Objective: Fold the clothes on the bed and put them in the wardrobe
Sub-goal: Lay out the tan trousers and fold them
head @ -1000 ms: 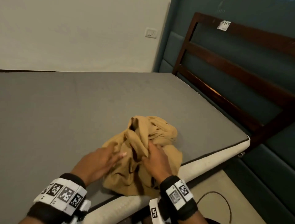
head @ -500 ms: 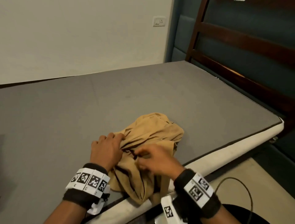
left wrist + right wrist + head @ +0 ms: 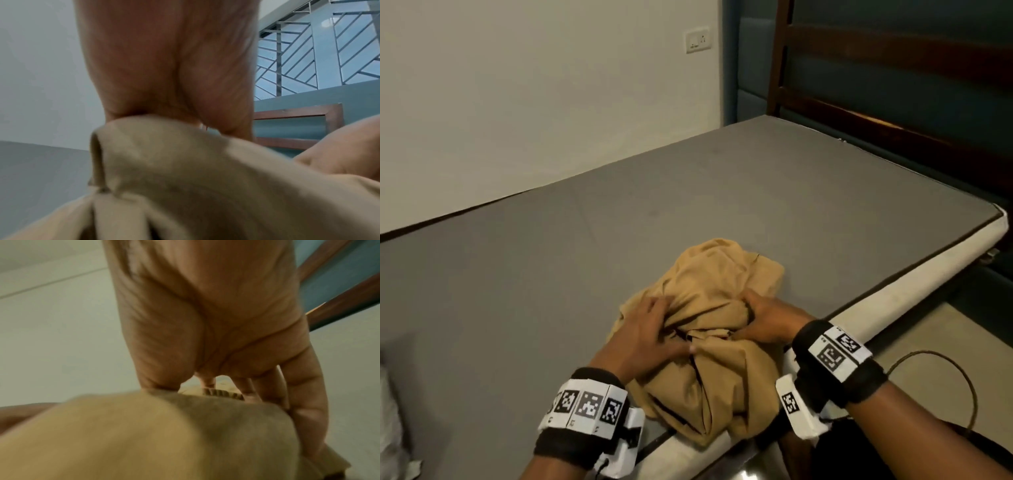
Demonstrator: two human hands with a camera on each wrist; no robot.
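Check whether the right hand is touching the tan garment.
Touching. The right wrist view shows the right hand with fingers curled into the tan garment.

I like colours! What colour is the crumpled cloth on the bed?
Tan, a mustard yellow-brown garment; head view shows it best.

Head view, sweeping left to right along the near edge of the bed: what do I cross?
Left hand gripping the cloth → crumpled tan garment → right hand gripping it → white mattress edge → dark cable loop on the floor.
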